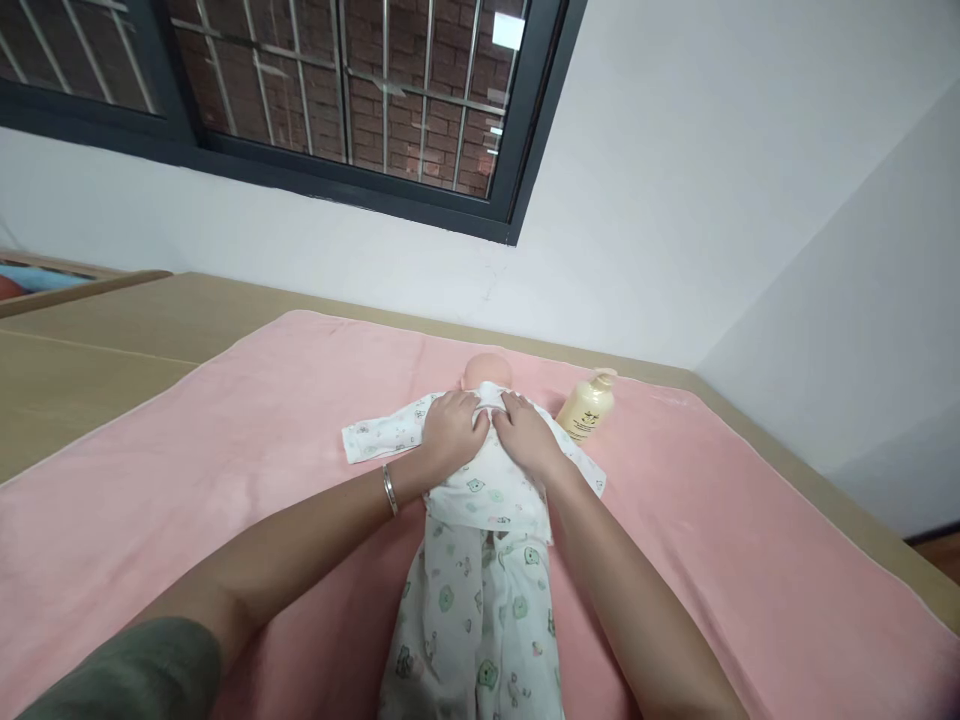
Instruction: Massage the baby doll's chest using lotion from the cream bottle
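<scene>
Evenly lit, soft indoor light; glare patch on window (508,30); wide-angle bending at edges; sharp focus throughout.

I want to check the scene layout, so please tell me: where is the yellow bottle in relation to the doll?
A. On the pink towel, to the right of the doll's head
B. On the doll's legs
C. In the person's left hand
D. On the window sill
A: the yellow bottle lies on the pink towel just right of the doll, while the left hand and the right hand rest on the doll's shirt.

The print on the lotion bottle (587,408) is too small to read.
</scene>
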